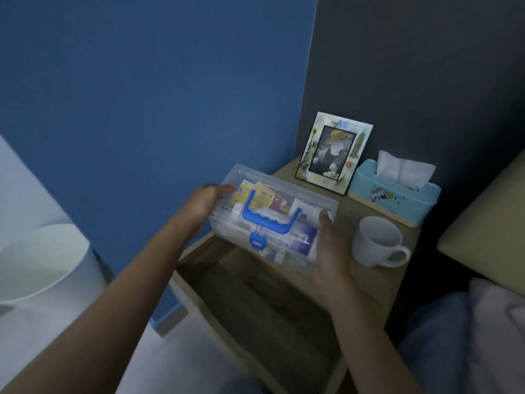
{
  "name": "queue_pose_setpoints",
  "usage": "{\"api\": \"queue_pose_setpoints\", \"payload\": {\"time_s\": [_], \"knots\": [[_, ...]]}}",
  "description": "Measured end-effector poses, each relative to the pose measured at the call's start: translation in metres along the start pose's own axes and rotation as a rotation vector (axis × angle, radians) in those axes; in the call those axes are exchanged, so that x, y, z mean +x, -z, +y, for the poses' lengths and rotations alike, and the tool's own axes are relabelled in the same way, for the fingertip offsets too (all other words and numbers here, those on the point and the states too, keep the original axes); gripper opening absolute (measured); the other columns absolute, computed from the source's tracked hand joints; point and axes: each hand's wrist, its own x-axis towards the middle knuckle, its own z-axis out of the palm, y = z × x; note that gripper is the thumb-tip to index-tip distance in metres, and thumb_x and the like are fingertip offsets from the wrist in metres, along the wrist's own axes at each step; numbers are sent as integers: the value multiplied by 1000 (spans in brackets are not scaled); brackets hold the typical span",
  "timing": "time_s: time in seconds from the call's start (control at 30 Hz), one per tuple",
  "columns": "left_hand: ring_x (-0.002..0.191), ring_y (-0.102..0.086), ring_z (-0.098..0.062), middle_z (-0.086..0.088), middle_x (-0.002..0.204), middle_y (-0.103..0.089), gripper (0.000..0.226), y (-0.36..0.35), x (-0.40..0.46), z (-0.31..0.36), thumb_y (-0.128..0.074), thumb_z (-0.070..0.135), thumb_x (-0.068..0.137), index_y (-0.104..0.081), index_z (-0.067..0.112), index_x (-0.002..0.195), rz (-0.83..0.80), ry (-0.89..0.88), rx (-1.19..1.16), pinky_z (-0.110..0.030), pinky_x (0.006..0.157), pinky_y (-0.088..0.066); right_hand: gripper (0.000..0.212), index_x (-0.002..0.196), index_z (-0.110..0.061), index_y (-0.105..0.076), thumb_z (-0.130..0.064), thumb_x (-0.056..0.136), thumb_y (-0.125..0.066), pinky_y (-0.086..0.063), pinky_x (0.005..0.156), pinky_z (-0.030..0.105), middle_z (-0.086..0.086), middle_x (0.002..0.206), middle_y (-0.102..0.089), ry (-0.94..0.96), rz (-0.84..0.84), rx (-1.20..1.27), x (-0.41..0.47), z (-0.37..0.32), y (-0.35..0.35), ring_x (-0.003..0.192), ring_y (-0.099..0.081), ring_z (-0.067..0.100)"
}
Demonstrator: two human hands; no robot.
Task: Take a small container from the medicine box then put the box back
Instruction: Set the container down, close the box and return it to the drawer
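A clear plastic medicine box (301, 203) with a blue handle (270, 220) and a blue latch (257, 242) is held in the air over the front of a wooden bedside table (345, 214). Its lid is closed. Packets and small containers show through the plastic, too blurred to tell apart. My left hand (203, 204) grips the box's left end. My right hand (332, 251) grips its right end. Below the box an open drawer (255, 297) of the table sticks out, dark inside.
A white mug (377, 241) stands on the table just right of my right hand. Behind it are a light blue tissue box (395, 194) and a picture frame (333, 152). A bed with a pillow (483, 223) lies at the right, a white bin (37, 260) at the left.
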Motion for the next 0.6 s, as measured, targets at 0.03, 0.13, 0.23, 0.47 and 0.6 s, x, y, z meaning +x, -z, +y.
{"api": "queue_pose_setpoints", "payload": {"time_s": [0.03, 0.13, 0.23, 0.47, 0.6], "knots": [[60, -63, -10, 3, 70, -66, 22, 6, -9, -1, -61, 34, 88, -63, 17, 73, 4, -1, 35, -21, 53, -44, 38, 113, -19, -60, -50, 93, -50, -56, 89, 47, 7, 106, -69, -8, 12, 16, -13, 9, 0, 95, -69, 26], [38, -58, -3, 6, 48, -64, 27, 22, -34, -11, -60, 26, 90, -60, 15, 65, -5, -8, 94, -12, 39, -41, 45, 130, -22, -51, -49, 94, -49, -54, 93, 49, 7, 116, -64, -29, 36, 67, -46, 35, 1, 102, -67, 26], [38, -59, -3, 7, 48, -65, 26, 36, -54, -23, -59, 24, 90, -62, 12, 68, -23, 0, 135, -9, 37, -39, 44, 136, -30, -42, -45, 95, -48, -53, 94, 50, 2, 115, -63, -24, 22, 87, -74, 60, 2, 101, -66, 23], [125, -52, -26, -8, 137, -54, 47, 50, -58, -67, -58, 21, 92, -50, 2, 135, -74, -5, 203, -39, 112, -36, 50, 142, -27, -38, -37, 95, -53, -51, 96, 50, 8, 130, -58, -76, -3, 58, -99, 105, 4, 112, -63, 27], [135, -43, -26, -6, 146, -45, 52, 47, -39, -88, -56, 24, 93, -43, 8, 142, -105, 1, 222, -42, 116, -30, 53, 144, -23, -36, -36, 96, -52, -52, 86, 43, 11, 131, -57, -85, 3, 16, -91, 120, 2, 113, -61, 28]]}}
